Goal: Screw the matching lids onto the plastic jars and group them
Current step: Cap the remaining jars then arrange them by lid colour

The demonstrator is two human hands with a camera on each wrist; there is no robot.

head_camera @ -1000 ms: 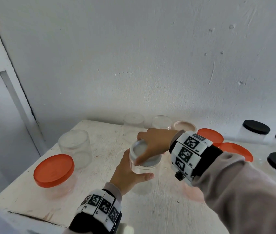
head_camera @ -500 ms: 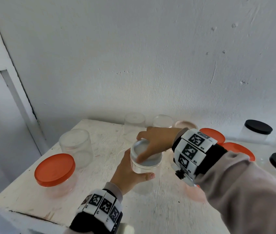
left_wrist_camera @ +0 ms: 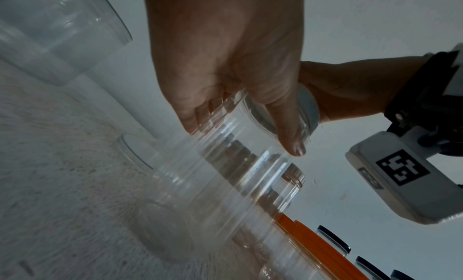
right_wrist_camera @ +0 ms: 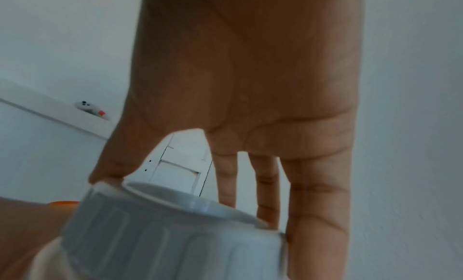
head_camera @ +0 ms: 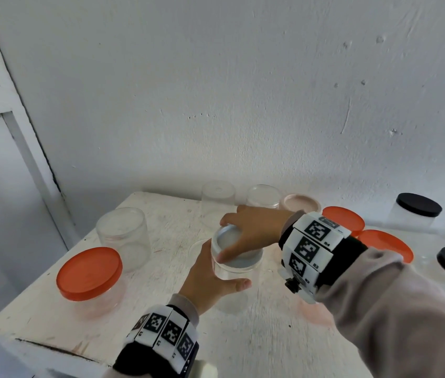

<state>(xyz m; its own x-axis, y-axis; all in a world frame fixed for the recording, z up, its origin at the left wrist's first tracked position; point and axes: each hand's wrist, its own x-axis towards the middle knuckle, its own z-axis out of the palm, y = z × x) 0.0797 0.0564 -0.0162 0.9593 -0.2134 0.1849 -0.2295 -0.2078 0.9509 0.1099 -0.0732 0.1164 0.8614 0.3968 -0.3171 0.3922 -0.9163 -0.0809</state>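
A clear plastic jar (head_camera: 232,279) is held just above the white table (head_camera: 256,339) near its middle. My left hand (head_camera: 210,279) wraps around the jar's (left_wrist_camera: 225,165) side from the near left. A grey ribbed lid (head_camera: 232,249) sits on the jar's mouth. My right hand (head_camera: 254,227) reaches in from the right and grips the lid's rim with thumb and fingers. In the right wrist view the grey lid (right_wrist_camera: 175,231) fills the lower frame, with my fingers (right_wrist_camera: 318,195) down its far edge and the thumb on its left edge.
An orange-lidded jar (head_camera: 90,274) and an open clear jar (head_camera: 124,236) stand at the left. Two clear jars (head_camera: 218,197) and a pink lid (head_camera: 301,204) line the wall. Orange lids (head_camera: 344,221) and black-lidded jars (head_camera: 417,211) are at the right.
My right hand has turned a little on the grey lid, its fingers shifting around the rim. The jar and my left hand stay in place.
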